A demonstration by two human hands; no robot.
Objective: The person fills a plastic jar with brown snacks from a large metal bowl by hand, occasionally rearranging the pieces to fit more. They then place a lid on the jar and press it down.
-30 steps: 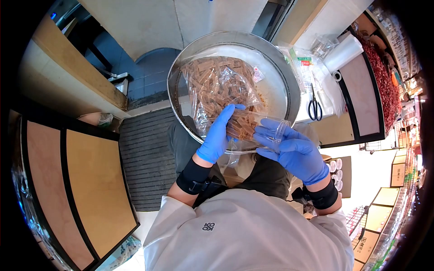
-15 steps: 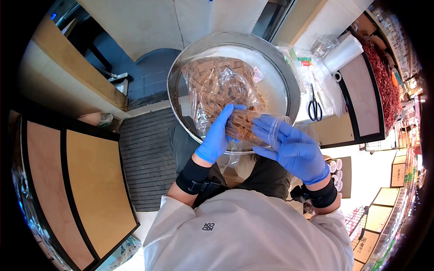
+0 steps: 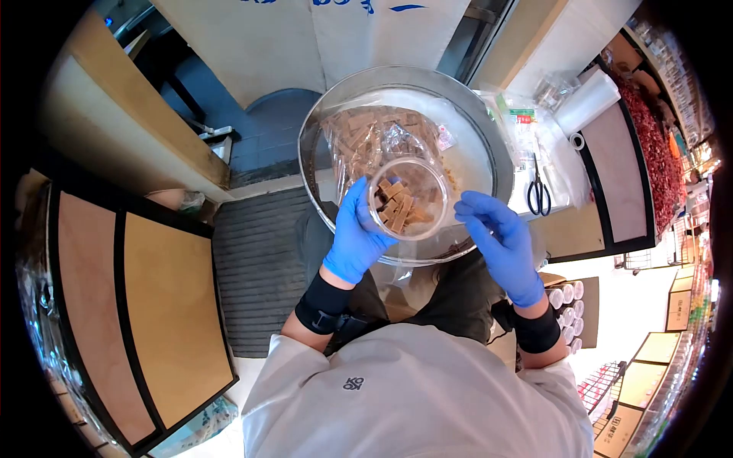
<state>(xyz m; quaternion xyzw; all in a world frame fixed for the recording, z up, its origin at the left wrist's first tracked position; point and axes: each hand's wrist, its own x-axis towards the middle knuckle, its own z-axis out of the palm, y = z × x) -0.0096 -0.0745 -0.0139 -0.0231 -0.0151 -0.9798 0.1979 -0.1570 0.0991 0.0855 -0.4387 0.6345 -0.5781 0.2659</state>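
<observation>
Now: clear jar (image 3: 410, 166) above the round pan (image 3: 489, 122)

The left hand (image 3: 356, 235) grips it, brown pieces (image 3: 397, 208) inside. The right hand (image 3: 500, 240), released, curls loosely just beside the rim (image 3: 447, 200). A filled plastic bag (image 3: 363, 137) lies in the pan.

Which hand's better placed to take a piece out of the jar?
Right, probably: the right hand looks empty, its fingers beside the open jar. The left hand is busy gripping the jar's side.

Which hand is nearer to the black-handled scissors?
Right. The right hand is left of the scissors; the left hand is farther left, holding the clear jar.
</observation>
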